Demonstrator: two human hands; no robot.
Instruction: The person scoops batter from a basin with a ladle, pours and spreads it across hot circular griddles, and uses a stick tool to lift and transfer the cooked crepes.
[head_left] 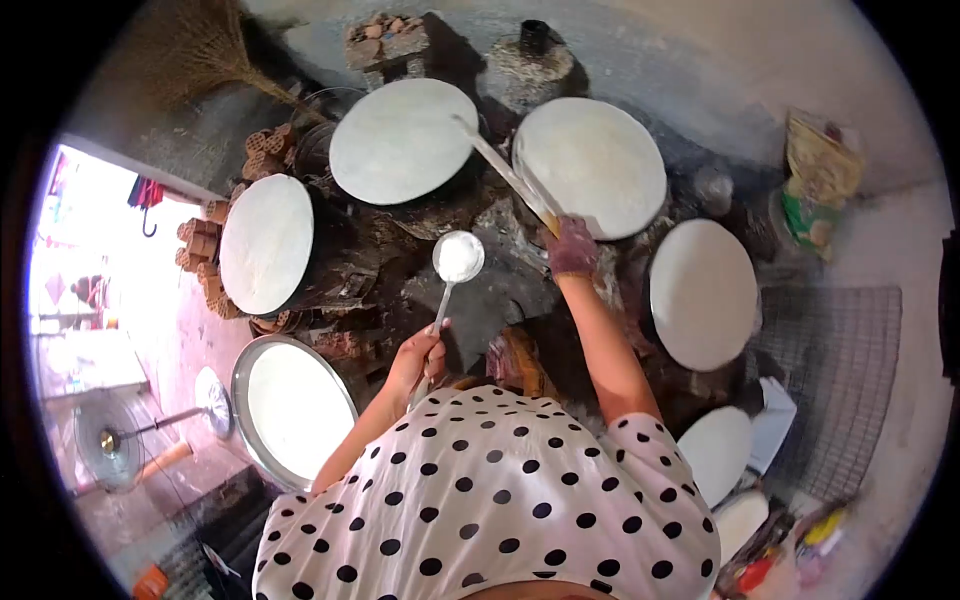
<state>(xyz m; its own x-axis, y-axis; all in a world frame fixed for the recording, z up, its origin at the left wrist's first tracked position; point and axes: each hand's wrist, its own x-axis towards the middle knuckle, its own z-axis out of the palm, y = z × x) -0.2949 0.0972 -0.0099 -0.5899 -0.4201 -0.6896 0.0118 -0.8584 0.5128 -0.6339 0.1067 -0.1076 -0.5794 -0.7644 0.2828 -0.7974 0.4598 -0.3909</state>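
My left hand is closed around the handle of a ladle, whose round bowl holds white batter. In my right hand, which wears a purplish glove, is a long flat wooden stick. Its far tip lies over the right edge of a round pan with a white surface; I cannot tell whether it touches. Close beyond my right hand is another white-topped round pan. A metal basin of white liquid stands left of my left arm.
More white-topped round pans stand at left and right. Hollow bricks are stacked by the left pan. A fan stands lower left, a wire rack lies at right, and a straw broom leans at the back.
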